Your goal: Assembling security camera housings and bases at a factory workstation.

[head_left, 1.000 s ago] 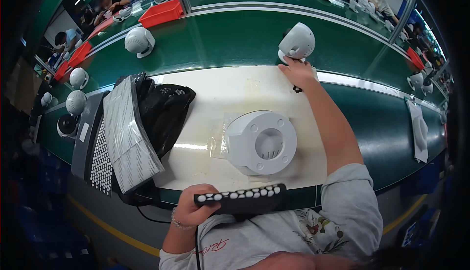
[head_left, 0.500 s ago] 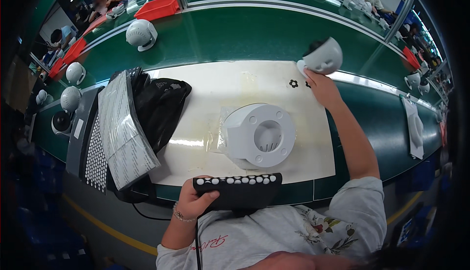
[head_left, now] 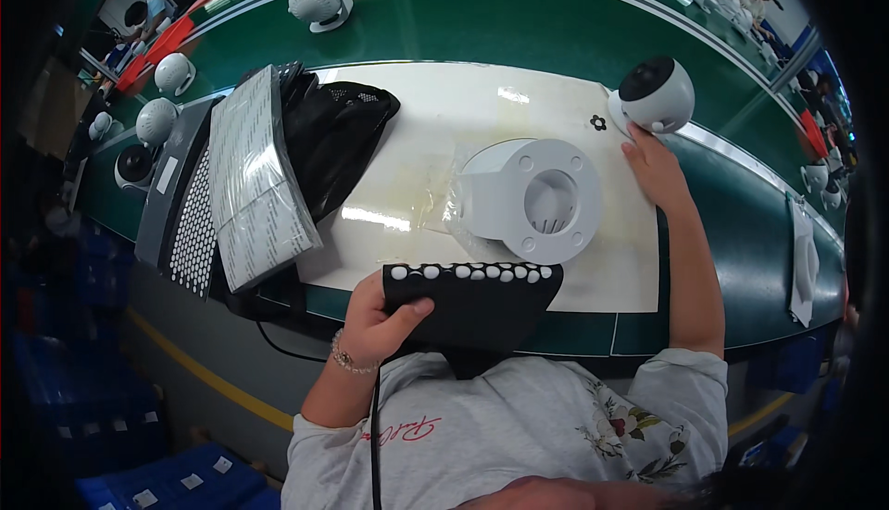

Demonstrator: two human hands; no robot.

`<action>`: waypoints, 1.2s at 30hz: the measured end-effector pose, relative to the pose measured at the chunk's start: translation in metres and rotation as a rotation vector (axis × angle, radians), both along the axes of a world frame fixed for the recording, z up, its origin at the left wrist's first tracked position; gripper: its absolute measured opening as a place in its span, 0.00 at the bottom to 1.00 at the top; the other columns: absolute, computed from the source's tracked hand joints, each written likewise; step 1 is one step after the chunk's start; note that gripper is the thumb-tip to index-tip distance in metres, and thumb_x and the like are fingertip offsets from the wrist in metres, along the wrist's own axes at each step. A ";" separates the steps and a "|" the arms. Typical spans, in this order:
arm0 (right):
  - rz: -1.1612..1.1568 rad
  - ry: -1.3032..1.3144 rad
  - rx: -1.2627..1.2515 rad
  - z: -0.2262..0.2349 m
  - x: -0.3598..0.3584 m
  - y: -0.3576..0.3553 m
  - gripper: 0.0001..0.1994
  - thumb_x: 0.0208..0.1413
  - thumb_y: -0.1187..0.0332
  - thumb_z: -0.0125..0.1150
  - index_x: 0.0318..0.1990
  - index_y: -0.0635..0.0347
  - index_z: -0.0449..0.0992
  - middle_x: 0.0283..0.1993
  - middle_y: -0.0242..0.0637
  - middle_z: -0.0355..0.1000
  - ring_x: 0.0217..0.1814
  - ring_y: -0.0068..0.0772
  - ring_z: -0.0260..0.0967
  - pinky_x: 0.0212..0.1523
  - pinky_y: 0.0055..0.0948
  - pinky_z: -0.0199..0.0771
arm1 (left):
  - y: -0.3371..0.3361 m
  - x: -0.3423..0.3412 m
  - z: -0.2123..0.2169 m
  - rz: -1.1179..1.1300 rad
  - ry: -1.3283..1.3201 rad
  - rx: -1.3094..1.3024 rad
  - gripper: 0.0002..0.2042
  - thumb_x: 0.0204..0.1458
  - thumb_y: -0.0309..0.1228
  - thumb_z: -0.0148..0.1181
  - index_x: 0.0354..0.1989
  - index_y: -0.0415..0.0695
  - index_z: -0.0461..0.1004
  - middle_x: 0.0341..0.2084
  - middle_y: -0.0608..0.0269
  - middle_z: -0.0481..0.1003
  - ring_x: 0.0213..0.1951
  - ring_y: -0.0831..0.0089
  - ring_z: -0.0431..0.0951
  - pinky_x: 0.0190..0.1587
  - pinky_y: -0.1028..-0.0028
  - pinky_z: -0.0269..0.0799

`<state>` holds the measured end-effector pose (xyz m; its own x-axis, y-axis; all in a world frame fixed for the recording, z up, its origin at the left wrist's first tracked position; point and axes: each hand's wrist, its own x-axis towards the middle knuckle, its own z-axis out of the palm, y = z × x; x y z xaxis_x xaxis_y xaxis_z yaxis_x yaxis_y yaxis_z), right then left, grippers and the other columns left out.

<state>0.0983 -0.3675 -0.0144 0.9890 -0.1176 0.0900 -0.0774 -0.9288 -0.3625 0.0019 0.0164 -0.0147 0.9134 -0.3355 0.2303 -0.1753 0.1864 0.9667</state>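
Observation:
My left hand [head_left: 377,320] is closed on a black sheet [head_left: 486,311] with a row of round white pads along its bent top edge, held at the table's front edge. At the far right, my right hand [head_left: 656,163] grips the base of a white ball-shaped device [head_left: 681,93] with a black round face. The device stands upright at the mat's corner. Between my hands a white plastic fixture [head_left: 579,172], with a round hollow and small round feet, lies on the pale mat [head_left: 426,93]. A black flower-shaped piece [head_left: 598,122] lies left of my right hand.
Silvery sheets [head_left: 259,177], a perforated white-dotted sheet [head_left: 194,246] and a black mesh bag [head_left: 333,144] are piled at left. More white devices [head_left: 320,1] stand on the green belt [head_left: 463,19]. A white tray-like piece [head_left: 804,260] lies far right. Other people work beyond.
My right hand has turned the device from tilted to upright and set it down at the mat's far right corner. My left hand still holds the black sheet. The view has shifted.

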 end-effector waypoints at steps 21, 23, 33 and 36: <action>0.828 -0.321 0.552 0.068 -0.103 0.118 0.21 0.36 0.78 0.67 0.41 0.60 0.66 0.42 0.41 0.68 0.39 0.34 0.68 0.38 0.28 0.68 | -0.019 -0.009 0.001 0.211 -0.136 -0.095 0.06 0.39 0.21 0.61 0.26 0.34 0.70 0.19 0.66 0.68 0.21 0.82 0.64 0.24 0.82 0.59; 0.781 -0.305 0.731 0.055 -0.107 0.117 0.18 0.38 0.79 0.65 0.39 0.60 0.66 0.41 0.42 0.68 0.38 0.33 0.69 0.37 0.26 0.68 | -0.021 -0.010 0.002 0.200 -0.159 -0.123 0.07 0.39 0.21 0.61 0.26 0.34 0.70 0.19 0.66 0.68 0.21 0.82 0.64 0.24 0.82 0.59; 0.892 -0.344 0.616 0.061 -0.099 0.109 0.11 0.39 0.82 0.62 0.29 0.58 0.68 0.39 0.42 0.69 0.37 0.36 0.71 0.36 0.29 0.70 | -0.028 -0.017 -0.003 0.233 -0.158 -0.217 0.08 0.44 0.26 0.60 0.32 0.35 0.73 0.23 0.69 0.71 0.23 0.84 0.65 0.25 0.84 0.59; 0.922 -0.610 0.543 0.063 -0.096 0.113 0.15 0.38 0.81 0.63 0.33 0.55 0.66 0.36 0.40 0.70 0.38 0.38 0.70 0.36 0.32 0.68 | -0.030 -0.015 -0.001 0.255 -0.219 -0.121 0.08 0.44 0.24 0.60 0.33 0.36 0.73 0.23 0.67 0.72 0.24 0.83 0.67 0.26 0.84 0.61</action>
<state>0.0019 -0.2546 0.0486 0.5356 0.4359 0.7232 0.8444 -0.2643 -0.4660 -0.0135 -0.0134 -0.0156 0.8891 -0.0617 0.4536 -0.4311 0.2207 0.8749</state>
